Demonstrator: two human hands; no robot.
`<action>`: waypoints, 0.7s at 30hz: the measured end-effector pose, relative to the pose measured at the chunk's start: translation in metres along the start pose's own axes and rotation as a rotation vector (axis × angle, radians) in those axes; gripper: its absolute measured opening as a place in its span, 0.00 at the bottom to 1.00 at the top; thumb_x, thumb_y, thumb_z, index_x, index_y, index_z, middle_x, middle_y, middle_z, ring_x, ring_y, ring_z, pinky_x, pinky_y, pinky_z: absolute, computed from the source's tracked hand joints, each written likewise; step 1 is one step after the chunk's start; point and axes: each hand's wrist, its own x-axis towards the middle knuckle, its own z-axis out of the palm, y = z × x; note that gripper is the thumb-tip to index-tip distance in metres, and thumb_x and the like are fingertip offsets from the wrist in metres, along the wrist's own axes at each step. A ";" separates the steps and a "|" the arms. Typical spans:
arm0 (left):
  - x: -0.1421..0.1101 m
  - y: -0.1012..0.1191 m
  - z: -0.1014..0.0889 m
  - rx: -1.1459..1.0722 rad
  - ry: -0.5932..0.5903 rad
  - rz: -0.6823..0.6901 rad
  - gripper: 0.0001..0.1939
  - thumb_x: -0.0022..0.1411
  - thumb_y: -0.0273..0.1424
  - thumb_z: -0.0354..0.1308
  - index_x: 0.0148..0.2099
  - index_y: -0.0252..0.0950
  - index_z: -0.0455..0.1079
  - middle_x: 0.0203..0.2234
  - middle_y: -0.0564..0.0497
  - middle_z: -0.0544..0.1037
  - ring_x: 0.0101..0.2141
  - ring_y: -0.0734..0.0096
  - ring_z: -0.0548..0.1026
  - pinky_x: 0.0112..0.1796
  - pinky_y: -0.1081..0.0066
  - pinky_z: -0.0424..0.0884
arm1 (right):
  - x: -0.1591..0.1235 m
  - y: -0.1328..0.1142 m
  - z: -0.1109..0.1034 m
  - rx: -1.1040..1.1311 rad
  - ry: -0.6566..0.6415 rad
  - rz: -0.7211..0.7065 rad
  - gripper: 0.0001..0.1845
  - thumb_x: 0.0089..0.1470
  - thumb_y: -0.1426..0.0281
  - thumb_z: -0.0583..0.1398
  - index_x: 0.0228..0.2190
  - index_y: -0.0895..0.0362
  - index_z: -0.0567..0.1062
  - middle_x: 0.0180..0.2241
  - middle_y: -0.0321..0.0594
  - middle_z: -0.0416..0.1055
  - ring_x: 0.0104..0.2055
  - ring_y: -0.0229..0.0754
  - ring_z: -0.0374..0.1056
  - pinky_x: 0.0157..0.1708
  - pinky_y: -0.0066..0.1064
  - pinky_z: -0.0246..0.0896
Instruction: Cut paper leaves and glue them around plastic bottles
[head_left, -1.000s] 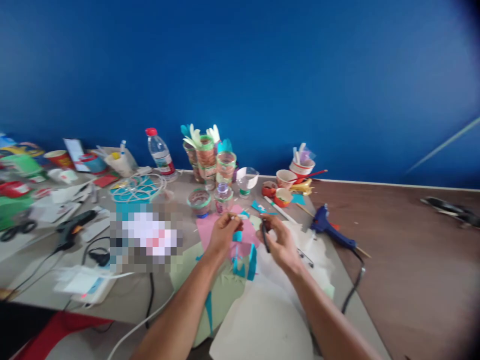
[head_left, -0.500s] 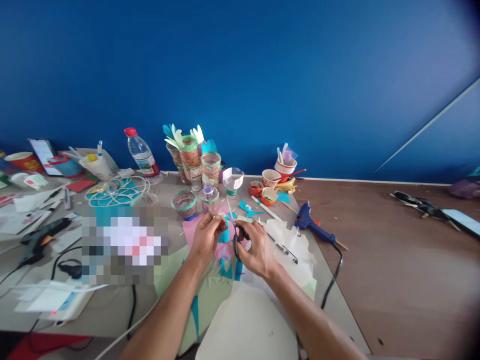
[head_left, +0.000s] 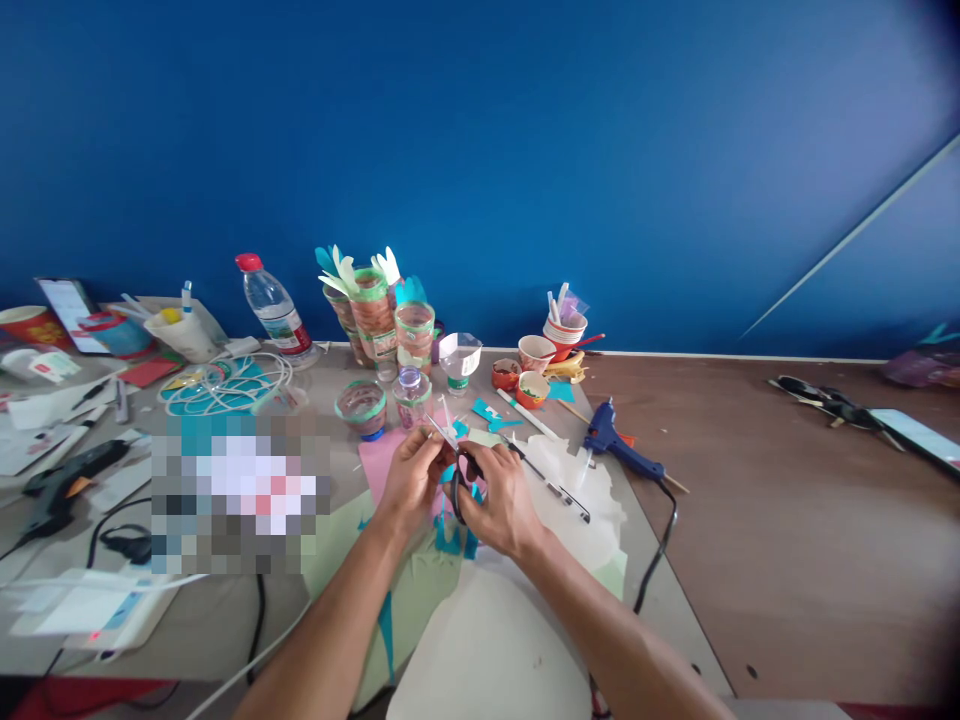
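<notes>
Black-handled scissors (head_left: 460,492) are in my right hand (head_left: 499,495), with its fingers through the loops. Their blades point up and left, reaching across the fingertips of my left hand (head_left: 411,478). That hand is closed in a pinch; the small piece in it is mostly hidden and I cannot make it out. Beneath both hands lie pink paper (head_left: 379,465) and cut turquoise scraps (head_left: 448,537). Just beyond them stand a clear bottle piece (head_left: 412,402) and a low round cup with a green rim (head_left: 361,408).
Decorated cups with paper leaves (head_left: 375,315) stand by the wall, beside a leaning water bottle (head_left: 276,315). A blue glue gun (head_left: 619,445) lies at right with its cord. At left are a dark glue gun (head_left: 71,485), coiled white cable (head_left: 225,385) and a power strip (head_left: 124,615).
My right hand has brought the scissors leftward, so their blades now cross the left fingertips. The left hand keeps its pinch. The whole view has shifted slightly.
</notes>
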 end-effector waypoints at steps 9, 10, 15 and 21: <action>-0.004 0.001 0.003 0.013 -0.025 -0.045 0.11 0.50 0.34 0.65 0.29 0.34 0.67 0.20 0.55 0.72 0.23 0.77 0.70 0.26 0.76 0.65 | 0.000 0.000 0.001 0.018 0.007 -0.002 0.22 0.45 0.73 0.57 0.45 0.59 0.71 0.30 0.41 0.73 0.35 0.46 0.64 0.38 0.37 0.55; -0.005 0.001 0.003 0.016 -0.030 -0.048 0.11 0.51 0.35 0.65 0.29 0.35 0.67 0.20 0.55 0.71 0.23 0.77 0.70 0.27 0.76 0.66 | 0.000 0.000 0.002 0.026 0.007 -0.004 0.22 0.45 0.73 0.57 0.45 0.59 0.71 0.30 0.40 0.72 0.34 0.46 0.64 0.38 0.37 0.55; -0.005 -0.002 0.001 0.019 -0.076 -0.065 0.11 0.53 0.36 0.63 0.30 0.36 0.66 0.19 0.57 0.69 0.22 0.75 0.71 0.26 0.74 0.66 | -0.001 0.001 0.003 0.065 0.000 -0.019 0.22 0.45 0.73 0.56 0.45 0.60 0.69 0.29 0.41 0.72 0.33 0.45 0.63 0.39 0.38 0.57; -0.005 0.000 0.000 0.032 -0.038 -0.076 0.13 0.51 0.36 0.65 0.29 0.36 0.64 0.20 0.57 0.71 0.21 0.78 0.69 0.24 0.77 0.64 | -0.001 0.005 0.007 0.059 0.001 -0.037 0.19 0.48 0.72 0.56 0.44 0.59 0.69 0.29 0.41 0.72 0.33 0.46 0.64 0.38 0.38 0.58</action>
